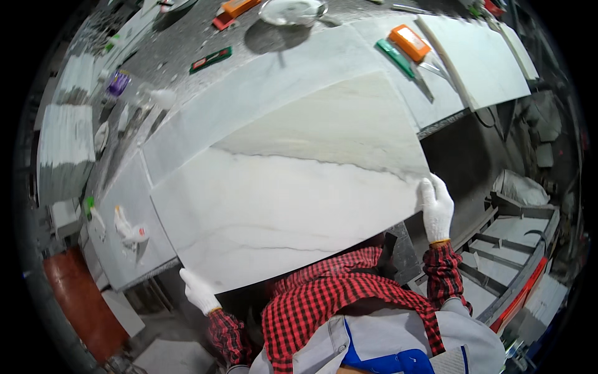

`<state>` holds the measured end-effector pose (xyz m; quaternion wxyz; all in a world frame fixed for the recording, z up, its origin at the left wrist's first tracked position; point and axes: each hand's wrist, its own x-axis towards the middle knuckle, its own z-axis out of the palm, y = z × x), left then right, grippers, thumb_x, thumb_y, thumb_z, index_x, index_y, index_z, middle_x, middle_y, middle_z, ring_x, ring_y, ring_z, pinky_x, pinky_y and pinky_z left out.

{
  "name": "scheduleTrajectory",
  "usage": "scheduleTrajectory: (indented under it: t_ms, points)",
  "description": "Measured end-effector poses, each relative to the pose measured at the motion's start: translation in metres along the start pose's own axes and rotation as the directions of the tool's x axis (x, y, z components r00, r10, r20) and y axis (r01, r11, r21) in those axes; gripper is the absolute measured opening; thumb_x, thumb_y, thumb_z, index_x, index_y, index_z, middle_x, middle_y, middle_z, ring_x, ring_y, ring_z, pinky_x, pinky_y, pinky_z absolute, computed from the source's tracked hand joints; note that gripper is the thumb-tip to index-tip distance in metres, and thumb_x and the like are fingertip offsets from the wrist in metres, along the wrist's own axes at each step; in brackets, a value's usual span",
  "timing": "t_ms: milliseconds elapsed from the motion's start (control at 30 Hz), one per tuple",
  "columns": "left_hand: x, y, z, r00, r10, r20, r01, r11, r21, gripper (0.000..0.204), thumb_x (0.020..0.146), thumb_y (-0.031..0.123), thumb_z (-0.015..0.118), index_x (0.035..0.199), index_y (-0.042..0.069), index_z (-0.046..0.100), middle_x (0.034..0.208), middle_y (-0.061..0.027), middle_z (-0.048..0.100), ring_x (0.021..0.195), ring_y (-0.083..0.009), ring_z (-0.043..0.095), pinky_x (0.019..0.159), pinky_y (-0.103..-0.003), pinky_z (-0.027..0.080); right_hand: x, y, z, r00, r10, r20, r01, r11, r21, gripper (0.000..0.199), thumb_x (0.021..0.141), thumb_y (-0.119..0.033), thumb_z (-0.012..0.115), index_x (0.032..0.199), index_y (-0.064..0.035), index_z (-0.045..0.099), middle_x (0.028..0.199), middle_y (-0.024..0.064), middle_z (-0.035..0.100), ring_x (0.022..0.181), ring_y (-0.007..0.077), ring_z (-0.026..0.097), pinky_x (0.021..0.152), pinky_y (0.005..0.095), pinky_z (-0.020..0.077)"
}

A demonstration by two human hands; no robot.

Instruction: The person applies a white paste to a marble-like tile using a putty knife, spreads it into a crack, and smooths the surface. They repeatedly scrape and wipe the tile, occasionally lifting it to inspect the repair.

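A large white marble slab [299, 199] with grey veins lies tilted across the workbench, its near edge jutting out toward my body. My left hand [198, 292], in a white knit glove, grips the slab's near left corner. At the right edge, my gloved right hand [439, 209] is closed on the slab with the thumb on top; the fingers underneath are hidden. Checked red-and-black sleeves cover both forearms.
Pale boards [249, 93] lie under and beyond the slab. Right of it sit an orange block [409, 42], a green-handled scraper [398, 59] and another slab [479, 59]. A bowl [293, 11] stands at the back. A metal-framed rack [511, 249] is at right.
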<state>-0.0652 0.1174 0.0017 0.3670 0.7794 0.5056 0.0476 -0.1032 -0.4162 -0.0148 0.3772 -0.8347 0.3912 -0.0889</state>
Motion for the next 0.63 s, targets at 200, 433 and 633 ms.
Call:
scheduleTrajectory:
  t_ms: [200, 433, 633]
  points:
    - [0.011, -0.032, 0.005, 0.999, 0.048, 0.017, -0.043, 0.977, -0.207, 0.070, 0.105, 0.054, 0.046, 0.117, -0.012, 0.068, 0.110, -0.0109, 0.072, 0.098, -0.0210, 0.065, 0.090, -0.035, 0.050, 0.027, 0.029, 0.010, 0.996, -0.029, 0.084, 0.024, 0.998, 0.050, 0.037, 0.106, -0.029, 0.057, 0.106, 0.0070, 0.067, 0.084, 0.0107, 0.067, 0.079, 0.0124, 0.057, 0.077, 0.0298, 0.0491]
    - [0.017, -0.032, 0.007, 0.934, 0.320, -0.160, -0.268, 0.923, 0.277, 0.050, 0.106, 0.042, 0.048, 0.116, -0.001, 0.070, 0.113, -0.0162, 0.072, 0.103, -0.0342, 0.066, 0.091, -0.042, 0.050, 0.031, 0.046, 0.037, 0.997, -0.063, -0.040, 0.068, 0.990, 0.122, 0.042, 0.107, -0.032, 0.055, 0.099, 0.0077, 0.065, 0.074, 0.0090, 0.058, 0.071, 0.0120, 0.049, 0.069, 0.0314, 0.0463]
    - [0.026, 0.036, 0.017, 0.556, 0.810, -0.190, -0.764, 0.587, 0.267, 0.028, 0.099, 0.023, 0.066, 0.118, 0.003, 0.069, 0.122, -0.0181, 0.067, 0.114, -0.0329, 0.063, 0.102, -0.046, 0.046, 0.033, 0.048, 0.044, 0.998, 0.066, -0.014, -0.065, 0.996, 0.067, 0.044, 0.106, -0.037, 0.057, 0.107, 0.0060, 0.068, 0.079, 0.0117, 0.065, 0.074, 0.0110, 0.054, 0.070, 0.0308, 0.0472]
